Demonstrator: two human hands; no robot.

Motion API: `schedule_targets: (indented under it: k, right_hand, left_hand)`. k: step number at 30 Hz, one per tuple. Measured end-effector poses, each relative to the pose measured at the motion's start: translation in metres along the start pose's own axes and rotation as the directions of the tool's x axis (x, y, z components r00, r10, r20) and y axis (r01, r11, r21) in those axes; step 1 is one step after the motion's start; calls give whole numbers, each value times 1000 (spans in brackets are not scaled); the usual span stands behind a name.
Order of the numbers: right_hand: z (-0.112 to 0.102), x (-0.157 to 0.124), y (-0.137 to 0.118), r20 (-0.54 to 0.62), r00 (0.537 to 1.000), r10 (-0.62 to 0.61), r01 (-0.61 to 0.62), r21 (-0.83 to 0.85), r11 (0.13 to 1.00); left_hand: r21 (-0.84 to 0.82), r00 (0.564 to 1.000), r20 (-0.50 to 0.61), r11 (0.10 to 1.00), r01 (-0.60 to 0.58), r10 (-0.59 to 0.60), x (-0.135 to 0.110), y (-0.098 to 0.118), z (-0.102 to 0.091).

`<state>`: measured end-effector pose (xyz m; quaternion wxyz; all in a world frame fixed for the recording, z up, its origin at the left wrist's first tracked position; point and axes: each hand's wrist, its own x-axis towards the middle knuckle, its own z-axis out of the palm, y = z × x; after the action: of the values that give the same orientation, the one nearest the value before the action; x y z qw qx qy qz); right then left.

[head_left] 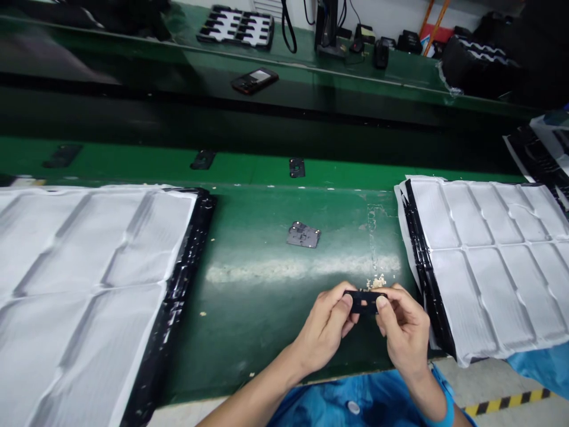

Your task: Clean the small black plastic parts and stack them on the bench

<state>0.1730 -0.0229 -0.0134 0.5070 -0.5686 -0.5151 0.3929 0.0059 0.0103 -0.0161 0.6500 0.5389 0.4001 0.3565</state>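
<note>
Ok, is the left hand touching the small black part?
Touching. The head view shows the left hand pinching the left end of the small black part between thumb and fingers; the right hand pinches its other end.

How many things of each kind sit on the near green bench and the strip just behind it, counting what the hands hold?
White-sheeted trays: 2
Small dark parts on the strip: 3
Grey plate: 1
Black part, pinched between left hand and right hand: 1
Total: 7
</note>
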Motion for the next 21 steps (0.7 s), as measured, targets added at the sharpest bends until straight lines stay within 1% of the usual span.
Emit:
schedule_targets:
  k: [7, 9, 11, 14, 15, 16, 17, 19, 21]
  right_hand:
    - [-1, 0, -1, 9, 1000, 20, -20, -6, 1000]
    - [-1, -1, -1, 8, 1000, 8, -8, -17, 1000]
    - [-1, -2, -2, 14, 1000, -22, 22, -45, 999]
    - [-2, -7, -3, 45, 993, -112, 117, -106, 987]
    - [-2, -8, -4, 56, 990, -128, 133, -113, 985]
    - [-2, -9, -4, 63, 991, -117, 123, -100, 987]
    - [-3, -9, -4, 69, 995, -76, 80, -65, 995]
    - [-4, -8, -3, 99, 992, 75, -81, 56, 995]
    - [-5, -4, -2, 156, 962, 224, -252, 189, 949]
  left_hand:
    - [-29, 998, 7, 998, 60, -60, -1, -1, 2]
    - [-32, 998, -13, 997, 66, -67, 0, -1, 1]
    - [-52, 995, -49, 995, 80, -83, 1, 0, 1]
    - [-132, 987, -70, 982, 136, -146, 1, 2, 1]
    - [-159, 982, -68, 974, 163, -176, 1, 4, 1]
    - [-178, 976, -65, 965, 192, -206, 1, 5, 1]
    - [-190, 971, -65, 958, 216, -232, 1, 7, 1]
    - [-188, 964, -62, 952, 243, -258, -1, 12, 2]
    - [-179, 966, -35, 953, 244, -254, -4, 17, 2]
